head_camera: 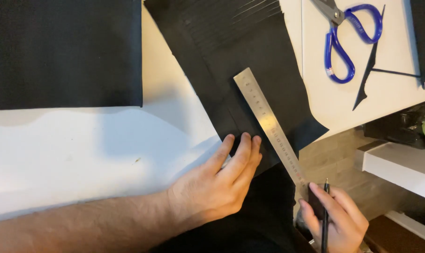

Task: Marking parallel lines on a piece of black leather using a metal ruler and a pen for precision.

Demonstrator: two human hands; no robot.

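A black sheet of material (250, 56) lies slanted on the white table (81, 150), its near corner hanging over the table's edge. A steel ruler (268, 124) rests diagonally on it. My left hand (217, 185) lies flat, fingertips pressing the sheet's near edge just left of the ruler. My right hand (334, 220) is at the ruler's near end, off the table's edge, holding a dark pencil (325, 215) and pinching the ruler's tip.
A large black sheet (62, 51) covers the far left of the table. Blue-handled scissors (348, 40) and thin black offcuts (369, 70) lie at the far right. A white shelf (400, 171) and dark floor sit below the table's right edge.
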